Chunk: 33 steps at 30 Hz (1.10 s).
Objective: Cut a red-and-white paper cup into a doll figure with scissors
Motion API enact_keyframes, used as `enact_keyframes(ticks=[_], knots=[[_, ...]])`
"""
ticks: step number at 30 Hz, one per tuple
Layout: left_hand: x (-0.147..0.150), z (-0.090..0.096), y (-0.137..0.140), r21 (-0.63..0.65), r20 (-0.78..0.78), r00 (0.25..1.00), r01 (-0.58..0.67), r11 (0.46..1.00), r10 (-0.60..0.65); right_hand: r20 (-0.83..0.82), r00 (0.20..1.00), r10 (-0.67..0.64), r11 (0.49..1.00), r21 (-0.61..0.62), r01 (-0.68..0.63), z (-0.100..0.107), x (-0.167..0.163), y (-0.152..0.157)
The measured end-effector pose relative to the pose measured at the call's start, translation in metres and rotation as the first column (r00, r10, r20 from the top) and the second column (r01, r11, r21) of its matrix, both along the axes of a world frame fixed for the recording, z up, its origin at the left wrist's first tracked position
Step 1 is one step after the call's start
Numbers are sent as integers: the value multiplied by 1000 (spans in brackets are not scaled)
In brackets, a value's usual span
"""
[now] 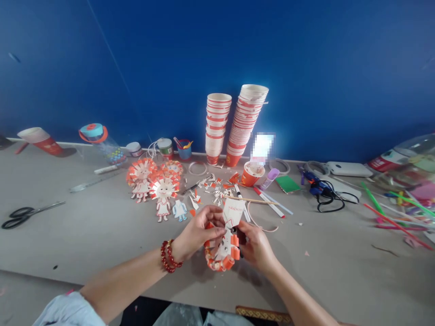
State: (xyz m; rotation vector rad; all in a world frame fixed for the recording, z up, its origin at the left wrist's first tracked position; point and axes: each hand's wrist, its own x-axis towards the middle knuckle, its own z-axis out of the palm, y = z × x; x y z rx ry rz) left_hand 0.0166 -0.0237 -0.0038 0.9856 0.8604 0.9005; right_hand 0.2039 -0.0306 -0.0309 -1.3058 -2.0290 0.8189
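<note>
A mostly hidden dark object point(241, 237) is gripped by the right hand point(258, 248); near six o'clock, over the grey table point(118, 244), the paper figure point(224, 246) is pinched by the left hand point(201, 230). At twelve, a blue wall point(152, 59) is seen.

scissors point(33, 211) lie left, glue gun point(310, 178) right — scraps point(218, 196) between, stacked cups point(216, 145) behind, held cutout point(224, 248) in front.

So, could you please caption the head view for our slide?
Left hand holds a curled paper figure, right hand a dark tool, before stacked cups.
</note>
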Motion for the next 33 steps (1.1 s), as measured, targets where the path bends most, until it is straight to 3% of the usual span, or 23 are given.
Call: enact_keyframes(ticks=[9, 11, 16, 20, 24, 29, 33], knots=[[-4, -9, 6, -32, -54, 995, 82, 996, -84, 99, 993, -68, 992, 116, 56, 10, 11, 3], [-6, -7, 8, -16, -44, 998, 51, 999, -51, 126, 987, -104, 987, 137, 87, 12, 20, 4], [-11, 0, 8, 39, -1, 991, -137, 990, 137, 280, 959, -41, 980, 196, -16, 21, 49, 8], [-11, 2, 7, 92, 24, 984, -181, 979, 179, 462, 883, -80, 989, 147, 13, 23, 53, 12], [-10, 1, 6, 86, 5, 978, -207, 975, 207, 511, 859, -27, 995, 95, -25, 25, 40, 14], [-11, 1, 6, 141, -48, 987, -143, 980, 151, 523, 849, 76, 994, 24, -103, 32, 32, 18], [-11, 3, 5, 206, -129, 983, -102, 973, 131, 601, 796, 69, 990, 55, -128, 38, 33, 21]])
